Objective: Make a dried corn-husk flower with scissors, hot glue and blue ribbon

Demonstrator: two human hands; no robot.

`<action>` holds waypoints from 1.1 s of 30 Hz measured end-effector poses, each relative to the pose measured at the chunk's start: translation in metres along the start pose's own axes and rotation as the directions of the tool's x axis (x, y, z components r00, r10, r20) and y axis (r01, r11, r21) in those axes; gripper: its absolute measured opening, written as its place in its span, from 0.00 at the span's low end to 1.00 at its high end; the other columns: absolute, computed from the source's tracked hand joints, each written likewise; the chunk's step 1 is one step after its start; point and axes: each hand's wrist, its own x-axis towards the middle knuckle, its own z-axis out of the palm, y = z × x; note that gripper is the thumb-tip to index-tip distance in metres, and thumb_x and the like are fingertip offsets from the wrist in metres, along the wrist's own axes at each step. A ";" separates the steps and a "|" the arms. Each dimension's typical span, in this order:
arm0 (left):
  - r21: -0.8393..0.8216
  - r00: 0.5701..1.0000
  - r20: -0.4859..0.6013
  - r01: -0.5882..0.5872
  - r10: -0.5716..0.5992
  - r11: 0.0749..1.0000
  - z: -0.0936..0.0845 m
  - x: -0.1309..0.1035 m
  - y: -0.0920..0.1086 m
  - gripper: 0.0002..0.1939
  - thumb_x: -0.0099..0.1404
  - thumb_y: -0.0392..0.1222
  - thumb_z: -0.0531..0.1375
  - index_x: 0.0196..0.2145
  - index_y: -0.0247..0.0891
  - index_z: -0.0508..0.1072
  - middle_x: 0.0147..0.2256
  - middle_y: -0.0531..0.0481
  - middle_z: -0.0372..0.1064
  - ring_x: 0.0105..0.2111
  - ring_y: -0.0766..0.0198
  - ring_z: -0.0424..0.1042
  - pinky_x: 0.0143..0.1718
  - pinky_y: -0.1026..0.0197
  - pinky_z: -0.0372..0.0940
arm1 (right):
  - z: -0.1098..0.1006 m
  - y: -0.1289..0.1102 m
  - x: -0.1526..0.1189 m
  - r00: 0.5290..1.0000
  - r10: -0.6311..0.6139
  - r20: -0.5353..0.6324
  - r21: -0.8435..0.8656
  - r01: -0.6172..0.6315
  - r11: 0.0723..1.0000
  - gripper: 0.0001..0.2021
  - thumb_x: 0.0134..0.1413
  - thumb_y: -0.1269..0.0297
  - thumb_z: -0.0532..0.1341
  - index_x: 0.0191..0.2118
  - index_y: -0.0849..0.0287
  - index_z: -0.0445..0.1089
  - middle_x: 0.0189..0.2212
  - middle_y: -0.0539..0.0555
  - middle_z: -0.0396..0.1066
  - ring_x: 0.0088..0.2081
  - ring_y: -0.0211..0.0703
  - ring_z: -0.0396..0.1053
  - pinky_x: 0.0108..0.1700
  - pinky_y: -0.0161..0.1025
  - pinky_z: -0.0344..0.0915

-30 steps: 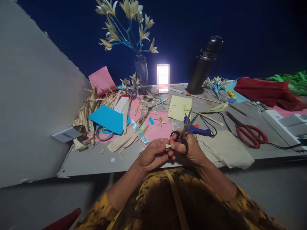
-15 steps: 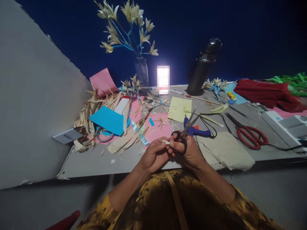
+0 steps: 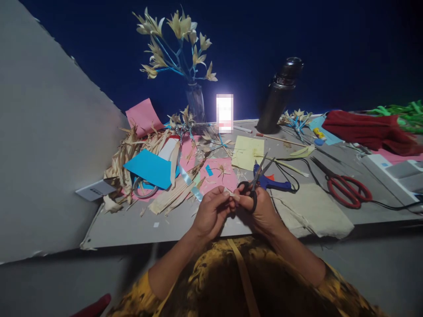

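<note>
Between the fingertips of both hands is a small pale strip, perhaps a piece of dried husk. My left hand is closed, pinching one end of it. My right hand pinches the other end and also has black-handled scissors hooked on it, their blades apart and pointing up and away. Just beyond the right hand lies a blue hot glue gun. Pink paper with husk scraps lies beyond the left hand.
Left are dried husks, blue paper and a tape roll. Behind stand a vase of husk flowers and a dark flask. Red-handled scissors and a beige cloth lie right.
The fingertips have shifted slightly on the pale strip, and the left fingers are a little more curled. The scissors remain in the right hand. The whole view has moved slightly.
</note>
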 end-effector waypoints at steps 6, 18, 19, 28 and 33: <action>0.061 0.994 -0.101 -0.035 0.041 0.997 0.000 0.000 0.013 0.12 0.52 0.39 0.71 0.28 0.34 0.71 0.25 0.52 0.70 0.25 0.69 0.69 0.27 0.67 0.63 | -0.020 -0.009 -0.006 0.978 0.103 0.181 -0.320 -0.040 0.947 0.18 0.43 0.51 0.73 0.32 0.61 0.73 0.25 0.51 0.74 0.25 0.37 0.68 0.28 0.33 0.64; 0.184 0.975 -0.139 -0.144 0.171 0.972 0.006 -0.001 0.023 0.11 0.52 0.39 0.69 0.25 0.35 0.69 0.21 0.54 0.69 0.22 0.68 0.68 0.27 0.65 0.66 | -0.015 -0.006 -0.020 0.918 0.238 0.317 -0.535 -0.034 0.844 0.21 0.44 0.45 0.70 0.26 0.60 0.70 0.22 0.47 0.65 0.26 0.37 0.60 0.29 0.33 0.57; 0.182 0.975 -0.139 -0.147 0.173 0.972 0.006 -0.001 0.023 0.11 0.52 0.39 0.69 0.25 0.35 0.70 0.21 0.53 0.70 0.22 0.68 0.68 0.27 0.65 0.66 | -0.015 -0.005 -0.021 0.919 0.237 0.315 -0.533 -0.035 0.845 0.21 0.44 0.45 0.70 0.26 0.60 0.70 0.22 0.47 0.65 0.25 0.37 0.60 0.29 0.33 0.57; 0.157 0.983 -0.123 -0.119 0.139 0.980 0.005 -0.005 0.027 0.11 0.52 0.40 0.69 0.26 0.35 0.70 0.23 0.52 0.71 0.23 0.69 0.68 0.27 0.66 0.65 | -0.012 -0.007 -0.022 0.925 0.252 0.284 -0.533 -0.066 0.843 0.22 0.39 0.46 0.72 0.24 0.59 0.68 0.19 0.45 0.63 0.23 0.35 0.57 0.27 0.33 0.54; 0.181 0.980 -0.131 -0.126 0.150 0.975 0.006 -0.006 0.029 0.12 0.51 0.39 0.70 0.25 0.35 0.69 0.22 0.53 0.70 0.22 0.70 0.68 0.26 0.67 0.65 | -0.013 -0.006 -0.022 0.932 0.258 0.253 -0.577 -0.069 0.814 0.18 0.42 0.50 0.70 0.23 0.59 0.66 0.18 0.45 0.61 0.23 0.34 0.54 0.26 0.33 0.51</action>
